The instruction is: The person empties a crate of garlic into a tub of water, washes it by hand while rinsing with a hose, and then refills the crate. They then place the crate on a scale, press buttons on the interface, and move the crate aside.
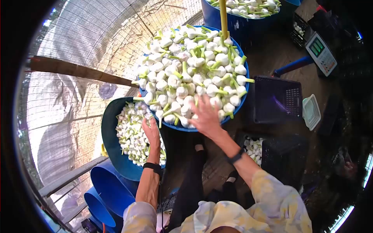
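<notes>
A round blue tub [241, 101] is heaped with white garlic bulbs [182, 91] that have short green stems. My right hand [206, 117] lies on the bulbs at the tub's near edge, fingers spread. At the tub's lower left edge is my left hand [151, 131], its fingers apart and raised over a second, dark green-blue bin [112, 136]. Smaller garlic bulbs [134, 136] fill much of that bin. Neither hand shows a bulb in its grasp. Dark bands circle both wrists.
Another blue bin [241, 25] of garlic stands at the top. A black crate [276, 100], a pale tray [311, 112] and a digital scale [321, 53] are at the right. Empty blue bins [110, 186] lie lower left, beside a mesh wall [85, 77].
</notes>
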`<control>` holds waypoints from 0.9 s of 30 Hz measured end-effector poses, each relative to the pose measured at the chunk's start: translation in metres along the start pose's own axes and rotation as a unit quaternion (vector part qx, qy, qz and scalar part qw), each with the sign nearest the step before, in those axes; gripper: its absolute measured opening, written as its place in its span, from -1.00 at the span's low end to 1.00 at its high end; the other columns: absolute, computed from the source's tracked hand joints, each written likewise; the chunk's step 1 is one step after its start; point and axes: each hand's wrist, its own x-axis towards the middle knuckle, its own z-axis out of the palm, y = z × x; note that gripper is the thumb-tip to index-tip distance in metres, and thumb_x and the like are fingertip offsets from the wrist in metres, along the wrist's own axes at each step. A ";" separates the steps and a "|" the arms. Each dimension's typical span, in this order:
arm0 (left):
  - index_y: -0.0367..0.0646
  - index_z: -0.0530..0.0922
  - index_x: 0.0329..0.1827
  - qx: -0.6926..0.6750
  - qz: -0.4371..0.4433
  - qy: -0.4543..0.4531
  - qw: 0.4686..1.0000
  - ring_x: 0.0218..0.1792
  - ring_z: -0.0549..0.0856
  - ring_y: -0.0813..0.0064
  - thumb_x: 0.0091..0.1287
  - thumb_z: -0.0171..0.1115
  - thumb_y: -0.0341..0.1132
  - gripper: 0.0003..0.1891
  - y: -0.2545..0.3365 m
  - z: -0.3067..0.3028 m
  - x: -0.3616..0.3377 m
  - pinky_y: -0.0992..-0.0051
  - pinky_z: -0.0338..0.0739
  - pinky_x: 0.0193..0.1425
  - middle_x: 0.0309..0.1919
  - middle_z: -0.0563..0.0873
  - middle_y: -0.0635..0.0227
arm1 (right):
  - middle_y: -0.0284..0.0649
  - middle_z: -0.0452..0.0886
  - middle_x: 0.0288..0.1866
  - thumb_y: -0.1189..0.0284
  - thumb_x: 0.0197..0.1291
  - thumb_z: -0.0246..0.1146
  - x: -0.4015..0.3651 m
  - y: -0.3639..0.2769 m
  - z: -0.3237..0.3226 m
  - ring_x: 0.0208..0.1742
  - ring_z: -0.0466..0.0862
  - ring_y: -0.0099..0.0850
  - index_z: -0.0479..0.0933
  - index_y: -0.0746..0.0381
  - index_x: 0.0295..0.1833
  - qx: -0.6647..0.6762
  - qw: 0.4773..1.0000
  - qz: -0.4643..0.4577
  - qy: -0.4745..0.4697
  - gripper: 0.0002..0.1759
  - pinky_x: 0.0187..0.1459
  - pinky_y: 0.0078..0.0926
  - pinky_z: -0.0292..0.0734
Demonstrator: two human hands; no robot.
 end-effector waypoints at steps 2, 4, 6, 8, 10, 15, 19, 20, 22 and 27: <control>-0.44 0.24 0.26 -0.035 -0.075 0.008 0.997 0.29 0.28 0.03 0.31 0.11 -0.05 -0.35 -0.037 0.040 0.042 0.27 0.10 0.38 0.24 0.32 -0.14 | -0.17 -0.05 0.49 -0.02 -0.19 0.38 0.067 -0.002 0.088 0.48 -0.10 -0.03 0.26 -0.03 0.34 0.023 0.997 -0.049 -0.046 -0.09 0.24 0.42 -0.15; -0.46 0.16 0.31 0.000 -0.068 -0.016 0.998 0.34 0.21 -0.01 0.27 0.17 -0.03 -0.26 -0.050 0.078 0.054 0.27 0.05 0.41 0.30 0.24 -0.16 | -0.23 -0.19 0.52 -0.07 -0.14 0.33 0.094 0.016 0.140 0.50 -0.26 -0.01 0.28 -0.10 0.33 0.016 0.995 -0.026 -0.091 -0.15 0.24 0.51 -0.27; -0.50 0.03 0.34 0.040 -0.056 0.010 0.998 0.35 0.19 -0.05 0.20 0.25 -0.02 -0.12 -0.058 0.100 0.071 0.24 0.05 0.41 0.32 0.18 -0.22 | -0.27 -0.25 0.53 -0.07 -0.10 0.29 0.103 0.028 0.195 0.50 -0.35 0.00 0.30 -0.12 0.33 -0.001 0.995 -0.053 -0.083 -0.20 0.23 0.55 -0.29; -0.51 -0.02 0.34 0.146 -0.066 0.028 0.987 0.31 0.22 -0.12 0.13 0.31 0.01 -0.04 -0.046 0.113 0.072 0.16 0.15 0.36 0.28 0.19 -0.26 | -0.21 0.15 0.44 -0.01 -0.01 0.21 0.102 0.038 0.212 0.46 0.02 -0.02 0.47 -0.05 0.17 -0.107 0.978 -0.080 -0.158 -0.41 0.23 0.39 0.01; -0.50 0.02 0.30 0.189 -0.081 0.020 0.978 0.22 0.31 -0.18 0.08 0.34 0.02 -0.04 -0.039 0.114 0.075 0.13 0.27 0.26 0.22 0.24 -0.28 | -0.18 0.37 0.25 0.04 0.02 0.17 0.133 0.038 0.217 0.28 0.28 -0.03 0.53 -0.02 0.05 -0.061 0.938 -0.011 -0.342 -0.52 0.17 0.24 0.18; -0.52 -0.04 0.27 0.252 -0.084 -0.040 0.963 0.06 0.44 -0.20 -0.01 0.42 -0.10 0.00 -0.042 0.098 0.081 0.09 0.40 0.08 0.14 0.26 -0.30 | -0.12 0.65 -0.29 0.09 0.06 0.19 0.178 0.073 0.110 -0.21 0.63 -0.17 0.62 0.19 -0.17 0.116 0.993 0.016 0.013 -0.59 -0.18 -0.27 0.50; -0.61 -0.13 0.30 0.252 -0.039 -0.030 0.967 0.16 0.36 -0.24 -0.10 0.49 -0.12 0.13 -0.052 0.094 0.066 0.21 0.31 0.26 0.21 0.15 -0.44 | -0.10 -0.04 0.50 -0.07 0.11 0.14 0.222 0.195 0.101 0.50 -0.16 0.01 0.05 -0.07 0.45 -0.169 0.966 0.160 -0.113 -0.17 0.24 0.40 -0.11; -0.61 -0.11 0.31 0.250 -0.046 -0.005 0.967 0.19 0.34 -0.22 -0.09 0.48 -0.14 0.11 -0.054 0.094 0.063 0.23 0.30 0.28 0.22 0.17 -0.42 | -0.12 -0.04 0.50 -0.07 0.14 0.10 0.220 0.204 0.122 0.51 -0.21 -0.03 0.03 -0.06 0.46 -0.191 0.961 0.153 -0.132 -0.19 0.22 0.47 -0.15; -0.64 -0.07 0.29 0.255 -0.054 -0.017 0.965 0.22 0.33 -0.19 -0.10 0.48 -0.16 0.09 -0.053 0.095 0.052 0.27 0.28 0.33 0.21 0.21 -0.38 | -0.04 0.05 0.46 0.05 0.15 0.07 0.203 0.232 0.150 0.49 -0.15 0.00 0.06 0.02 0.44 -0.231 0.956 0.103 -0.151 -0.24 0.19 0.49 -0.09; -0.60 0.01 0.28 0.307 -0.030 0.034 0.951 0.14 0.41 -0.08 -0.03 0.43 -0.18 -0.02 -0.064 0.086 0.042 0.28 0.31 0.28 0.13 0.31 -0.27 | 0.05 0.55 0.03 0.31 0.00 0.10 0.262 0.215 0.143 0.14 0.49 -0.04 0.46 0.24 0.10 -0.181 0.867 0.086 -0.457 -0.51 0.14 -0.05 0.36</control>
